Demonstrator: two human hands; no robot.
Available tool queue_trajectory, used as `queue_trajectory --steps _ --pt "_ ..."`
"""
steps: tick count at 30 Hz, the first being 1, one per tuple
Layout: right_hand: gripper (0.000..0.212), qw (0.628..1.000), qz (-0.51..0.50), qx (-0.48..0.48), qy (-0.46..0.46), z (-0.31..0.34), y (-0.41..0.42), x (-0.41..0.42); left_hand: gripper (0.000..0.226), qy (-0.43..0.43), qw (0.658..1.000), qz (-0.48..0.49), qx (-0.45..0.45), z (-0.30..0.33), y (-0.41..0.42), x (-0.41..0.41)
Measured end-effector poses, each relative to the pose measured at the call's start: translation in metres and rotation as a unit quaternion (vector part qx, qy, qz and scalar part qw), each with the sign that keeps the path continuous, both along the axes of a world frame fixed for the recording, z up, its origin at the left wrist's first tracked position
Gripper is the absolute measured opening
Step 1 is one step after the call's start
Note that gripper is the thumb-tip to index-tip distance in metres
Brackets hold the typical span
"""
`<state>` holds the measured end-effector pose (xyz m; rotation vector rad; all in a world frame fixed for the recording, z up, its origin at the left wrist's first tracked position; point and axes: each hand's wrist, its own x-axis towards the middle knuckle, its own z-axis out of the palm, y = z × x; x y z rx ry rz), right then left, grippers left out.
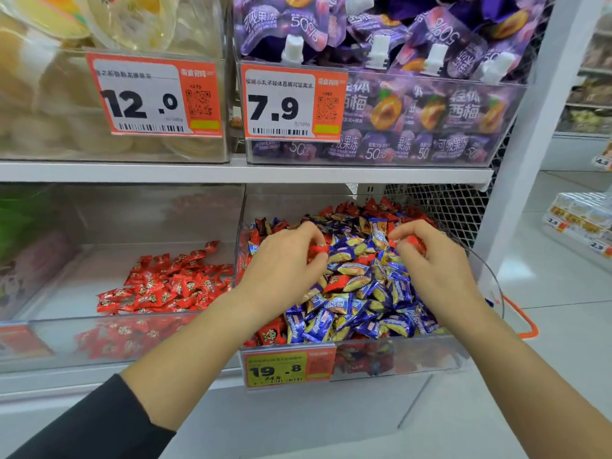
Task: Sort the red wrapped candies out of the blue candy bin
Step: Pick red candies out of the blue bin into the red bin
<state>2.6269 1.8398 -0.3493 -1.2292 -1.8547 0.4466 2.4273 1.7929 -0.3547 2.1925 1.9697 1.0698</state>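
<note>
A clear bin (pixel 414 356) on the lower shelf holds a heap of blue and yellow wrapped candies (pixel 361 293) with red wrapped candies (pixel 381 207) mixed in, mostly at the back. Both hands are inside it. My left hand (pixel 281 263) pinches a red candy (pixel 316 250) between thumb and fingers. My right hand (pixel 433 263) grips red candies (pixel 414 241) in its curled fingers. The clear bin to the left (pixel 49 339) holds a pile of red candies (pixel 165 279) only.
An orange price tag reading 19.8 (pixel 288 367) hangs on the blue bin's front. The upper shelf carries a bin of pale jelly cups (pixel 66 94) and a bin of purple pouches (pixel 414 104). A white post (pixel 530 144) stands right, with the aisle floor beyond.
</note>
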Motion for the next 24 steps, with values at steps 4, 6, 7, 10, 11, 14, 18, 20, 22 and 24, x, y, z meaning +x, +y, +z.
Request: queue_trajectory --steps 4,6,7,10,11,14,18,20,22,24 --pt "0.02 0.997 0.004 -0.057 -0.046 0.003 0.005 -0.002 0.012 -0.095 0.992 -0.026 -0.078 0.01 -0.004 0.005" --pt "0.021 0.987 0.009 -0.05 -0.153 0.0 0.008 -0.008 0.018 -0.042 0.994 -0.034 -0.093 0.009 -0.005 0.009" --pt "0.027 0.977 0.007 -0.047 -0.209 -0.004 0.01 -0.01 0.019 0.01 0.996 -0.033 -0.088 0.007 -0.005 0.01" --pt "0.033 0.959 -0.001 -0.057 -0.278 -0.012 0.015 -0.013 0.038 0.215 0.971 -0.024 -0.097 0.0 -0.003 0.012" --pt "0.029 0.96 -0.001 -0.054 -0.273 -0.013 0.016 -0.013 0.046 0.258 0.96 -0.024 -0.105 -0.002 -0.002 0.012" --pt "0.015 0.981 0.011 -0.021 -0.194 -0.017 0.014 -0.013 0.044 0.242 0.966 -0.026 -0.083 -0.005 -0.002 0.01" --pt "0.022 1.0 -0.011 -0.005 0.018 -0.004 0.011 -0.003 0.031 0.024 0.999 0.01 -0.027 0.004 0.002 0.0" --pt "0.021 0.996 -0.029 -0.016 0.086 0.005 0.013 0.009 0.033 -0.034 0.999 0.038 -0.003 0.007 0.007 -0.007" --pt "0.024 0.989 -0.039 -0.046 0.137 0.008 0.015 0.022 0.026 -0.032 0.998 0.049 -0.019 0.009 0.012 -0.011" --pt "0.028 0.984 -0.05 -0.064 0.156 0.006 0.016 0.033 0.031 0.029 0.997 0.046 -0.059 0.004 0.017 -0.009"
